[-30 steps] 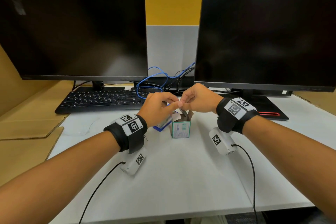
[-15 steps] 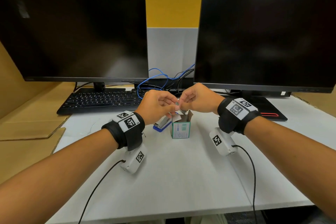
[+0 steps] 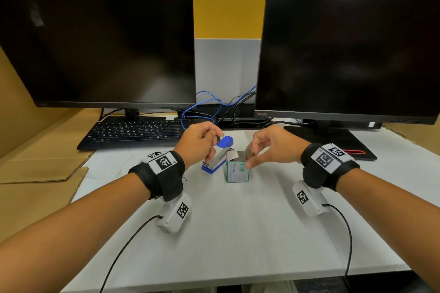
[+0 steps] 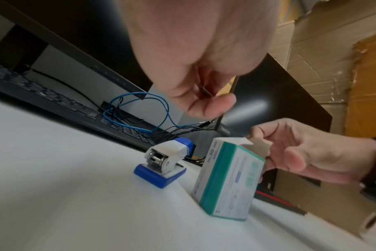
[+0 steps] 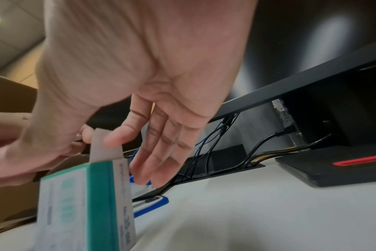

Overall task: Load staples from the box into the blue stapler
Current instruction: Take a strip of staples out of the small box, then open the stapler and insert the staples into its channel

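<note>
The blue stapler [image 3: 217,157] sits on the white desk [image 3: 238,233] with its top arm raised. Its blue base [image 4: 159,176] and metal magazine show in the left wrist view. My left hand [image 3: 215,138] hovers just above it and pinches a small grey strip of staples [image 4: 207,90]. The teal and white staple box [image 3: 237,170] stands upright right of the stapler with its flaps open. My right hand [image 3: 250,157] holds the box top, forefinger on the brown flap [image 5: 105,146], thumb on the near side.
Two dark monitors [image 3: 100,50] [image 3: 352,54] stand at the back, with a black keyboard [image 3: 135,131] and blue and black cables [image 3: 204,107] behind the stapler. A black monitor base with a red stripe [image 3: 333,143] lies at the right. Cardboard [image 3: 35,162] borders the desk's left.
The hands, touching over the box before, have parted. My left hand moved left over the stapler with the strip. My right hand dropped onto the box top.
</note>
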